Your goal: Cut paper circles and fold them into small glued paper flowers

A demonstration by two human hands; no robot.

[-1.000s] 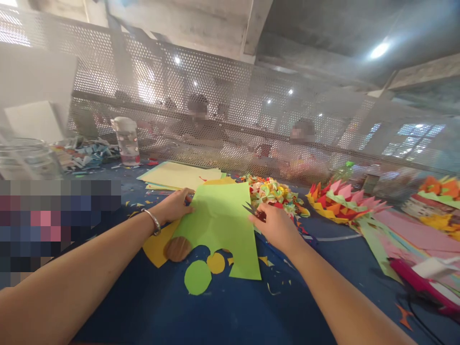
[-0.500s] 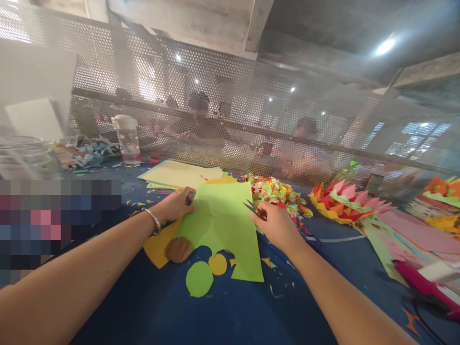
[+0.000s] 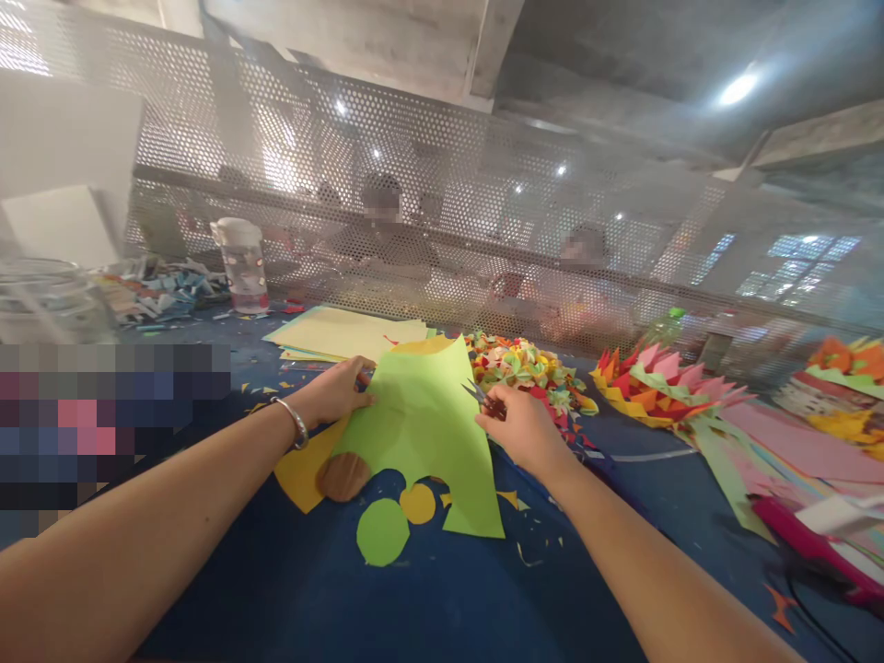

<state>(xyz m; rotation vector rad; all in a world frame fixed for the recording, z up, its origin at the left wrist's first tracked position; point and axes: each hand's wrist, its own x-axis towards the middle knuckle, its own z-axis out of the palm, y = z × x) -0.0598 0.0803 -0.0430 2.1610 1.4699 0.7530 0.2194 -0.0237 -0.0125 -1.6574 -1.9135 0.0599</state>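
A light green paper sheet (image 3: 428, 424) lies on the dark blue table (image 3: 442, 599) over a yellow sheet (image 3: 300, 474). My left hand (image 3: 337, 394), a bracelet on its wrist, pinches the green sheet's left edge. My right hand (image 3: 523, 428) is closed on small scissors (image 3: 478, 398) whose blades stick out at the sheet's right edge, which is lifted and curled. A cut green circle (image 3: 381, 531), a yellow circle (image 3: 417, 503) and a brown wooden disc (image 3: 343, 476) lie just in front of the sheet.
A stack of pale yellow sheets (image 3: 345, 333) lies behind. Folded paper flowers (image 3: 529, 366) and spiky coloured paper pieces (image 3: 656, 387) sit to the right. A bottle (image 3: 241, 267) stands far left. A pink tool (image 3: 815, 543) lies at right. People sit behind a perforated metal screen (image 3: 448, 212).
The green sheet's far right corner has risen and curled up. My right hand with the scissors has shifted slightly up along that edge. My left hand stays put.
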